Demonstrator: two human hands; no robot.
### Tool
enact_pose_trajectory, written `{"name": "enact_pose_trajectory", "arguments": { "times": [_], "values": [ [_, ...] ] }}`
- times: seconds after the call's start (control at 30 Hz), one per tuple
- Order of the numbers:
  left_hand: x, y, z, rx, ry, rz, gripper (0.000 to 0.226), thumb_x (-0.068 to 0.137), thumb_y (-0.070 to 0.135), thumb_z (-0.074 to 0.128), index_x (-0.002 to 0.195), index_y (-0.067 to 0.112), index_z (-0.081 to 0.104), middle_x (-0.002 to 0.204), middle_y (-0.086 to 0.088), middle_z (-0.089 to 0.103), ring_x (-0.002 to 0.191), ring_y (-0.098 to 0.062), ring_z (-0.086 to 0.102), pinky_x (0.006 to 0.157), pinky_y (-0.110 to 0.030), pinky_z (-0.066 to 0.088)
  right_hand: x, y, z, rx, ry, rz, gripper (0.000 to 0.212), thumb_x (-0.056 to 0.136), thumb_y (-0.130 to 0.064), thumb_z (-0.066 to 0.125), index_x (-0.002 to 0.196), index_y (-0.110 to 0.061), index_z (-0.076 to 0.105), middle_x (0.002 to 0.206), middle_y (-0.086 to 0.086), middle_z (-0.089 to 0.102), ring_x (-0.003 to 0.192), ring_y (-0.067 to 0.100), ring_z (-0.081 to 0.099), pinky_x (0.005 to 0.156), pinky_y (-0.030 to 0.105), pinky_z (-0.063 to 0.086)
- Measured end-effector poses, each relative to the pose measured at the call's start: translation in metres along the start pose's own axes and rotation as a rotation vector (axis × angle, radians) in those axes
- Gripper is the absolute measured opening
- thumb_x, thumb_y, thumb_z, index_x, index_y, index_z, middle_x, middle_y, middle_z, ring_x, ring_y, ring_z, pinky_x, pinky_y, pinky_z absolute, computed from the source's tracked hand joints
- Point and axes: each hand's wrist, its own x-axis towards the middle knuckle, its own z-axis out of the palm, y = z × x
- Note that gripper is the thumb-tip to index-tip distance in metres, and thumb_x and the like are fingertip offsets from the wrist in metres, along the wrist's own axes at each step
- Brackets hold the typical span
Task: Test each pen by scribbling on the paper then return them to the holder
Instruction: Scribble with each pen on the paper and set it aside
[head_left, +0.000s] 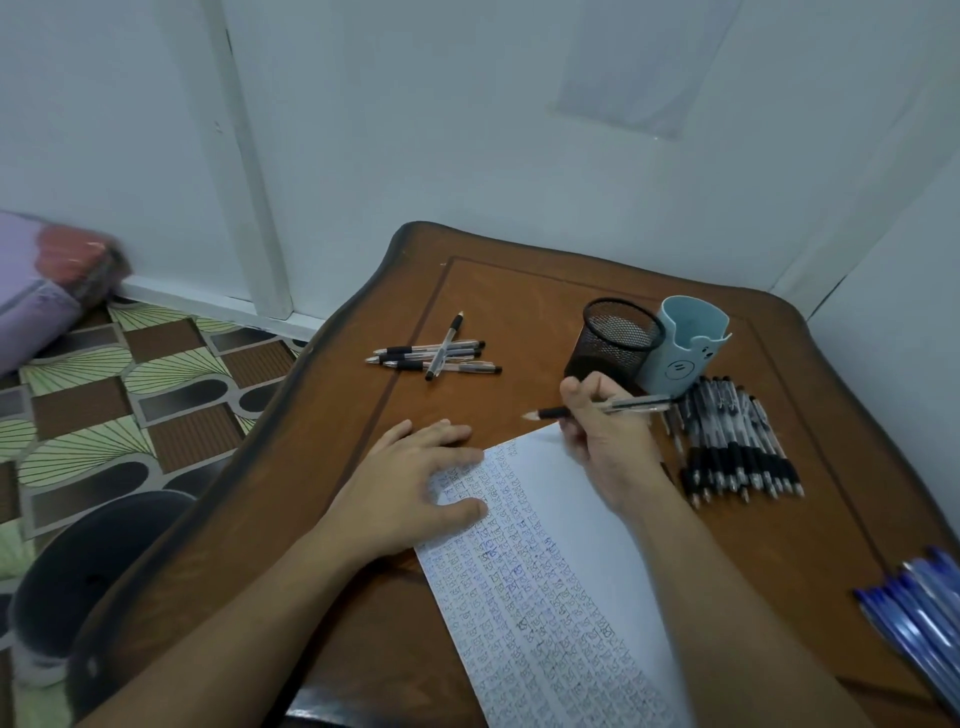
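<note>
My right hand (608, 441) grips a clear pen with a black grip (550, 413), its tip pointing left just above the top edge of the paper (587, 525). The sheet is covered with small handwritten marks on its left part. My left hand (410, 483) lies flat with spread fingers on the paper's upper left corner. A black mesh holder (615, 340) stands empty behind my right hand, with a light blue holder (688, 343) beside it. Several black pens (737, 447) lie bunched to the right of the paper. Another small heap of pens (441, 356) lies at the table's far left.
The brown wooden table (322, 467) stands in a corner against white walls. Several blue pens (919, 618) lie at its right edge. A dark round stool (88, 571) is at the lower left on a patterned floor, and a purple bundle (36, 291) lies by the wall.
</note>
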Motion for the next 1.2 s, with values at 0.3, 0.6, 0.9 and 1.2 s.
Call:
{"name": "enact_pose_trajectory", "arguments": {
  "times": [0.3, 0.6, 0.9, 1.2],
  "values": [
    [0.001, -0.004, 0.005, -0.02, 0.059, 0.008, 0.07, 0.071, 0.075, 0.038, 0.13, 0.042, 0.056, 0.149, 0.023, 0.036, 0.139, 0.009, 0.019, 0.117, -0.028, 0.002, 0.01, 0.015, 0.007, -0.233, -0.141, 0.005, 0.03, 0.078, -0.029, 0.08, 0.06, -0.025, 0.056, 0.06, 0.0, 0.059, 0.062, 0.015, 0.06, 0.059, 0.028, 0.05],
    [0.002, -0.001, 0.005, 0.009, 0.071, 0.006, 0.072, 0.068, 0.076, 0.036, 0.128, 0.042, 0.056, 0.146, 0.022, 0.039, 0.139, 0.006, 0.022, 0.113, -0.024, 0.0, 0.009, 0.022, 0.012, -0.333, -0.074, -0.026, 0.052, 0.086, 0.006, 0.065, 0.051, -0.02, 0.037, 0.055, 0.003, 0.033, 0.059, 0.019, 0.041, 0.056, 0.027, 0.048],
    [0.002, 0.001, 0.005, 0.016, 0.086, 0.006, 0.072, 0.067, 0.074, 0.036, 0.128, 0.041, 0.057, 0.145, 0.02, 0.041, 0.138, 0.002, 0.026, 0.113, -0.026, 0.003, 0.008, 0.024, 0.011, -0.321, -0.117, -0.037, 0.042, 0.086, 0.008, 0.065, 0.058, -0.006, 0.037, 0.058, 0.007, 0.032, 0.053, 0.011, 0.042, 0.053, 0.024, 0.048],
    [0.002, 0.001, 0.005, 0.016, 0.085, 0.002, 0.072, 0.067, 0.074, 0.036, 0.127, 0.041, 0.057, 0.144, 0.021, 0.041, 0.137, 0.003, 0.025, 0.114, -0.028, 0.004, 0.01, 0.022, 0.011, -0.308, -0.1, -0.025, 0.052, 0.085, 0.009, 0.063, 0.051, -0.02, 0.036, 0.055, 0.002, 0.031, 0.053, 0.013, 0.04, 0.051, 0.028, 0.047]
  ]
}}
